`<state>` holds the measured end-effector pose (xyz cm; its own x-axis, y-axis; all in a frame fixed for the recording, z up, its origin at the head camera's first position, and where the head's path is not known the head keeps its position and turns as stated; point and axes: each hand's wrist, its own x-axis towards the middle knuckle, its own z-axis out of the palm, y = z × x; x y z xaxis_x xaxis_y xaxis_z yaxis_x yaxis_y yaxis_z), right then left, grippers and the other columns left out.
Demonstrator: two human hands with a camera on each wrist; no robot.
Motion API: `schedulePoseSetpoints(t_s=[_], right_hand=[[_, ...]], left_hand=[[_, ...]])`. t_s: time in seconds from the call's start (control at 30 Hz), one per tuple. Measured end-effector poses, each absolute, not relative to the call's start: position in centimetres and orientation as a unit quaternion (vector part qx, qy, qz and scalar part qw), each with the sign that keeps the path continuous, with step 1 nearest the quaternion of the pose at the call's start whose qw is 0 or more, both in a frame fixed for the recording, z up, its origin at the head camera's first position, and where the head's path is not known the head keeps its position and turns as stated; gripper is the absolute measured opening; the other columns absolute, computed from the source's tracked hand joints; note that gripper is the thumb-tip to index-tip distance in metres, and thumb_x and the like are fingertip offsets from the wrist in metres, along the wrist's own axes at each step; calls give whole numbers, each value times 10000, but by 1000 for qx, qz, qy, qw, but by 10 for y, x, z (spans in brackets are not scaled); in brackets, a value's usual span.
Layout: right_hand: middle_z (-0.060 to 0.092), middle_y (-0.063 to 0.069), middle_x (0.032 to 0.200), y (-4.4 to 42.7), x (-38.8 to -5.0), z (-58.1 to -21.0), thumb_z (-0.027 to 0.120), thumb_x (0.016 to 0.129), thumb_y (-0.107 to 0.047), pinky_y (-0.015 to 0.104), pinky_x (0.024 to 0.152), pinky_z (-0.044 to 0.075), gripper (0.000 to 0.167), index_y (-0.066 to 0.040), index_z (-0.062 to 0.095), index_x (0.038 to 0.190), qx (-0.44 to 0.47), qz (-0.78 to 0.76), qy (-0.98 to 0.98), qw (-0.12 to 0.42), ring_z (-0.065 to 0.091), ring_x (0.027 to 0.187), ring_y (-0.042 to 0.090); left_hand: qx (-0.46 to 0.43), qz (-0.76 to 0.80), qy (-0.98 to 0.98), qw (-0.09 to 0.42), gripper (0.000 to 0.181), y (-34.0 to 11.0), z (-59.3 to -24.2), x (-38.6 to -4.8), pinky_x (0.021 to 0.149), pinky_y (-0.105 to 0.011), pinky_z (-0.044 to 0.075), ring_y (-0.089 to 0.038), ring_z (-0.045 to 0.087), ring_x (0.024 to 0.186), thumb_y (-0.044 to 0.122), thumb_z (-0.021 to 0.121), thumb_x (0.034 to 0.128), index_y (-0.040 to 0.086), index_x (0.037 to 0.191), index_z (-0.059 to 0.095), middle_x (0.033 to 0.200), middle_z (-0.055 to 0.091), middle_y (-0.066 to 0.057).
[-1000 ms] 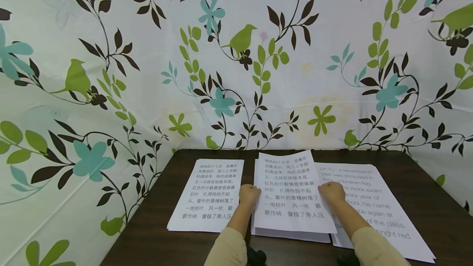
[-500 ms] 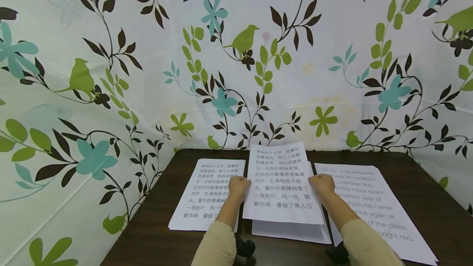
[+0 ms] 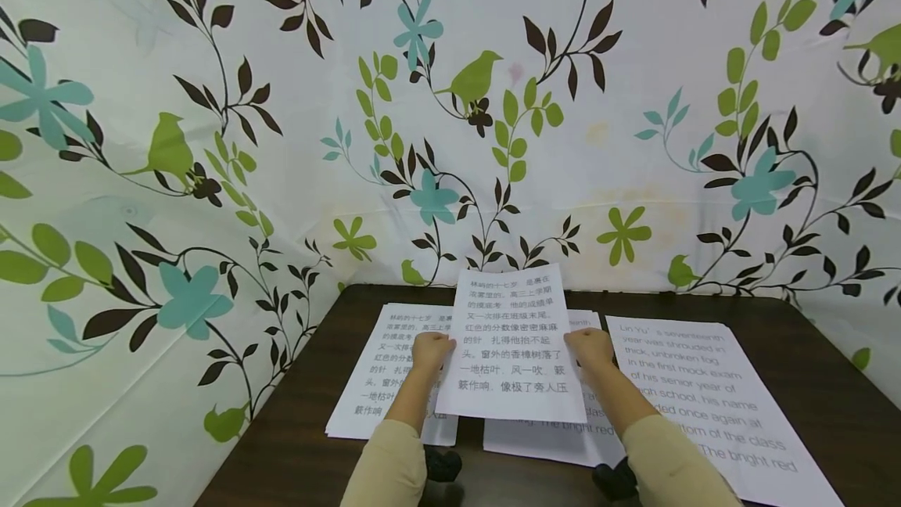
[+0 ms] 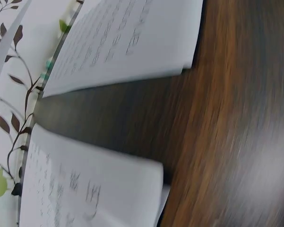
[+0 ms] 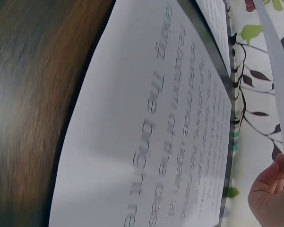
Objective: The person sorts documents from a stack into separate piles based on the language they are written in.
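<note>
Two edges of a printed sheet (image 3: 514, 350) are held at once: the left one is gripped by the left hand (image 3: 432, 350), the right one by the right hand (image 3: 590, 349). Both hands are closed, and in the right wrist view the right edge is seen pinched between thumb and fingers; the left hand's finger placement is barely shown in its own wrist view. Whether one sheet or several are held cannot be told.

The sheet is raised above the middle stack (image 3: 549, 440), covering most of it from the head view and reaching past its left edge. Its Chinese print is turned toward the person and its top is tipped up. Gripping opposite edges about halfway along probably lets the paper be kept taut, since a thin page would sag if held from one side only.

Left of the middle stack, a Chinese-printed left stack (image 3: 369, 382) is laid, partly hidden by the sheet and the left arm. Right of the middle stack, an English-printed right stack (image 3: 704, 405) is placed; English lines are also shown on the middle stack. Strips of the dark surface (image 3: 281, 452) are left between the stacks, presumably so that they are kept distinct.
</note>
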<state>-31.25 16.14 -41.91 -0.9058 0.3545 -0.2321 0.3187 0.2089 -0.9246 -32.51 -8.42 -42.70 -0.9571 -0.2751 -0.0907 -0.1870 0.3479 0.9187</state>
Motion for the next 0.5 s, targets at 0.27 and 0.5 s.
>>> schedulePoseSetpoints(t_s=[0.27,0.5], right_hand=[[507,186,958,131,-308,-410,492,826,-116,202,519,374,237,54,541,983,-194,616,-763,11,486,840,261],[510,164,946,108,-309,-411,487,835,-135,197,526,390,253,38,533,1015,-188,626,-757,0,499,837,242]], left_hand=[[143,-525,-837,55,239,-114,-424,-326,589,-264,478,-237,565,779,96,586,775,-61,954,605,920,584,-166],[153,-522,-836,68,223,-140,-423,-325,565,-277,473,-230,563,735,69,584,778,-84,939,605,904,584,-183]])
